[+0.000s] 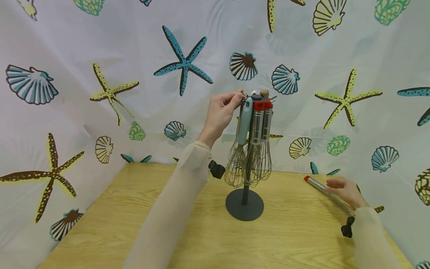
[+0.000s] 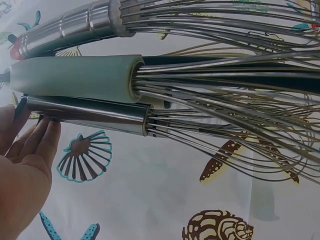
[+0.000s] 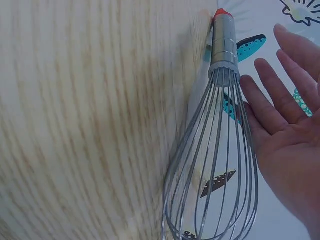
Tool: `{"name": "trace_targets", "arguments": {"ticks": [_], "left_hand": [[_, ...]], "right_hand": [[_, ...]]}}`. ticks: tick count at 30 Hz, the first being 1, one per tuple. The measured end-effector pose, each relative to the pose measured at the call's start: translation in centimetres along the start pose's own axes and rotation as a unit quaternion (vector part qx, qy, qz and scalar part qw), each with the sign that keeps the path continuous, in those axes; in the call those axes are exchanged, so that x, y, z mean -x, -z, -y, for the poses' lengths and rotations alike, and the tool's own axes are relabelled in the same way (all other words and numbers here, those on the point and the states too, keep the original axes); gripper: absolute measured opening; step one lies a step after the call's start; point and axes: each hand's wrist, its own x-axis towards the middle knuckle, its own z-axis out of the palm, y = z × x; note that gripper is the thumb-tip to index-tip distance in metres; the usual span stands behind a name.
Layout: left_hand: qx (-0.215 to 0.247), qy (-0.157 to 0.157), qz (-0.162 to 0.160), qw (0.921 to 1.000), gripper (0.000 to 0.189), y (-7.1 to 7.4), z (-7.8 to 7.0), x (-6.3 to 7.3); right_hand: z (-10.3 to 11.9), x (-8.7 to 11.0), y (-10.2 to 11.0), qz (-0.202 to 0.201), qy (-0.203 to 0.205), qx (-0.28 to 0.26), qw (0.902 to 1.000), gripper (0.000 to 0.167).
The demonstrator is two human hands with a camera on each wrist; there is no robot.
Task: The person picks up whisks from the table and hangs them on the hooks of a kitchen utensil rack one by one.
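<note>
At the top of a dark stand point(image 1: 246, 215), my left hand point(image 1: 220, 112) pinches the handle end of a steel whisk point(image 2: 90, 118). That whisk hangs wires-down beside a whisk with a pale green handle point(image 1: 246, 121). Whisks with red-tipped metal handles point(image 1: 258, 123) hang on the near right side of the stand. Over at the right, another red-tipped whisk point(image 1: 317, 184) lies on the table, its wires partly behind my wrist. My right hand point(image 1: 347, 192) is beside this whisk, fingers extended and palm showing in the right wrist view, gripping nothing.
The stand's round base rests on the wooden table point(image 1: 144, 220). White cloth point(image 1: 134, 33) printed with starfish and shells hangs behind and along both sides. A wooden handle end point(image 1: 264, 93) and a white one show behind the stand's top.
</note>
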Motion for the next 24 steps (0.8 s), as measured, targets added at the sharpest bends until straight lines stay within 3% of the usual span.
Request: {"name": "trace_targets", "arguments": {"ticks": [6,9,16,24], "left_hand": [[0.001,0.007,-0.001,1.0000,0.028,0.0,0.1,-0.2],[0.003,0.003,-0.002,1.0000,0.028,0.0,0.3,-0.2],[-0.003,-0.014,0.002,0.9999,0.029,0.1,0.3,0.0],[-0.004,-0.010,0.004,0.9999,0.030,0.1,0.0,0.1]], "right_hand": [[0.1,0.5,-0.2,0.020,0.020,0.000,0.9996,0.060],[0.1,0.4,-0.5,0.027,0.020,-0.002,0.9994,0.061],[0.1,0.0,-1.2,0.029,0.061,0.004,0.9977,0.053],[0.8,-0.3,-2.5,0.054,0.079,0.013,0.9953,0.049]]}}
